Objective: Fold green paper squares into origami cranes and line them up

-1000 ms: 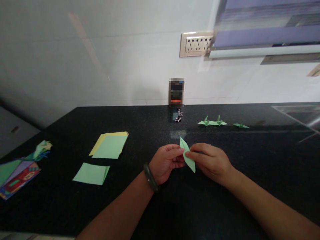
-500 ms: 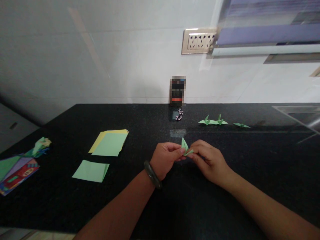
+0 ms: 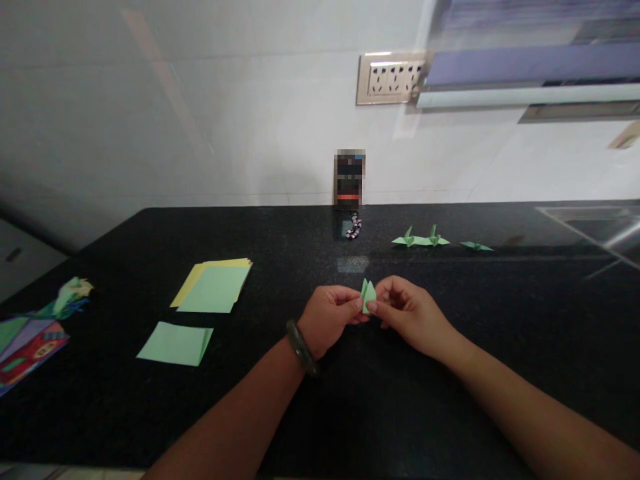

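Observation:
A small piece of folded green paper (image 3: pixel 369 297) is held between my two hands above the dark counter, its pointed tips facing up. My left hand (image 3: pixel 331 319) pinches its left side between thumb and fingers; a dark bangle (image 3: pixel 302 348) circles that wrist. From the other side, my right hand (image 3: pixel 411 313) grips the paper's lower right part with thumb and forefinger. Beyond my right hand, two joined green paper cranes (image 3: pixel 421 241) stand on the counter, and a separate green paper crane (image 3: pixel 477 246) lies to their right.
Left of my hands lie a stack of green and yellow paper squares (image 3: pixel 215 287) and a folded green sheet (image 3: pixel 175 343). Colourful packets (image 3: pixel 37 350) and crumpled paper (image 3: pixel 73 293) are at far left. A phone-like device (image 3: pixel 349 180) leans on the wall, with a beaded strap (image 3: pixel 354 227).
My right thumb and fingers have shifted on the folded paper. Its side flap, which stuck out to the right, now stands up beside the other point. The view has moved slightly.

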Tool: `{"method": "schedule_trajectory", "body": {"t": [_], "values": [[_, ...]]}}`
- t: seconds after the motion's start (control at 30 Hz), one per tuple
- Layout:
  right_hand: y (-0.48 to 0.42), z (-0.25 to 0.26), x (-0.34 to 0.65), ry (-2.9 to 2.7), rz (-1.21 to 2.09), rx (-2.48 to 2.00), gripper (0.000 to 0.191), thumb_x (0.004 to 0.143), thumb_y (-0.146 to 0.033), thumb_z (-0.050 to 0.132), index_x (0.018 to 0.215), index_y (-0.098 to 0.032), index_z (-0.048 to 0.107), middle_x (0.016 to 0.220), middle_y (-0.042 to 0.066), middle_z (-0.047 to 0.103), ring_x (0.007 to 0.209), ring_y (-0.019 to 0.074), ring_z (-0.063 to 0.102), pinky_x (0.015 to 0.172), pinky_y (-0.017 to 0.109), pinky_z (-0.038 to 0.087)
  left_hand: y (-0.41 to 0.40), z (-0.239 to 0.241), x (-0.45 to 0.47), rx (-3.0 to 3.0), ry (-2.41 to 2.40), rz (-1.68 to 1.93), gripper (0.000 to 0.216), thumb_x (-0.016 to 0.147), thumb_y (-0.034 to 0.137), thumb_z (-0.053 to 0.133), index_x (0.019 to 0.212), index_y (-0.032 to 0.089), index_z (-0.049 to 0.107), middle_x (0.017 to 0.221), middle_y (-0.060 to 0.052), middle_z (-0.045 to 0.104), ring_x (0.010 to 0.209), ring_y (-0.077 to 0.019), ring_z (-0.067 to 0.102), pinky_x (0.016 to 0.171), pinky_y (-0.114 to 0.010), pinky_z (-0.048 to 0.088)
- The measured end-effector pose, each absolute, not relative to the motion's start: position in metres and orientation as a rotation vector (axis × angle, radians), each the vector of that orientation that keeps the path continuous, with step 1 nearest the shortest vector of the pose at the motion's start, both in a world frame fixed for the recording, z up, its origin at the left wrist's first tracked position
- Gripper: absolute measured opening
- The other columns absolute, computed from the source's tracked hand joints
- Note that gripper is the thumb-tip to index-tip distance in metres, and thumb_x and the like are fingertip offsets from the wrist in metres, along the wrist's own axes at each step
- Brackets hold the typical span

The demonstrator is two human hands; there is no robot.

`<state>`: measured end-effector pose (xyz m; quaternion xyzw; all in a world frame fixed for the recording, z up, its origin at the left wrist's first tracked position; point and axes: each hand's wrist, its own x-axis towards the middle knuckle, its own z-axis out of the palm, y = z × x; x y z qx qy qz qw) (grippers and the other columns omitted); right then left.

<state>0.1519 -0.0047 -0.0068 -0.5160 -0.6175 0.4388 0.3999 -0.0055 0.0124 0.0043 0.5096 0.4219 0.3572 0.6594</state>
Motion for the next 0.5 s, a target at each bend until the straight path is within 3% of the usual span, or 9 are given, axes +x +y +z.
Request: {"method": "schedule_trajectory", "body": {"t": [0.1, 0.33, 0.5], "values": [[-0.0027, -0.0051, 0.1537, -1.527, 1.241, -1.297, 0.023, 0.07, -0.032, 0.063, 0.084, -0.017, 0.053, 0.064, -0.001, 0.057, 0.05, 0.0093, 0.049, 0.045, 0.021, 0.041, 0.0121, 0.0056, -0.0046, 1.153, 0.964, 0.783, 0.015, 0.068, 0.025, 0.06, 0.069, 0.011, 0.067, 0.062, -0.003, 0.064, 0.058, -0.0107, 0.058, 0.061, -0.023, 0.045], [-0.0054, -0.0033, 0.1534, -1.568, 1.082, -1.368, 0.018, 0.066, -0.027, 0.065, 0.062, -0.015, 0.052, 0.051, -0.005, 0.048, 0.044, 0.0055, 0.04, 0.042, 0.018, 0.03, 0.0105, -0.0009, -0.0031, 1.347, 1.011, 0.856, 0.021, 0.065, 0.032, 0.066, 0.068, 0.011, 0.066, 0.061, -0.003, 0.064, 0.056, -0.0106, 0.055, 0.055, -0.022, 0.042], [-0.0057, -0.0016, 0.1523, -1.564, 1.166, -1.335, 0.019, 0.065, -0.027, 0.066, 0.064, -0.015, 0.052, 0.05, -0.006, 0.048, 0.043, 0.0054, 0.04, 0.041, 0.018, 0.029, 0.0104, -0.0009, -0.0006, 1.289, 1.003, 0.932, 0.017, 0.067, 0.029, 0.064, 0.065, 0.013, 0.067, 0.058, -0.002, 0.064, 0.053, -0.0107, 0.056, 0.053, -0.022, 0.045]]}}
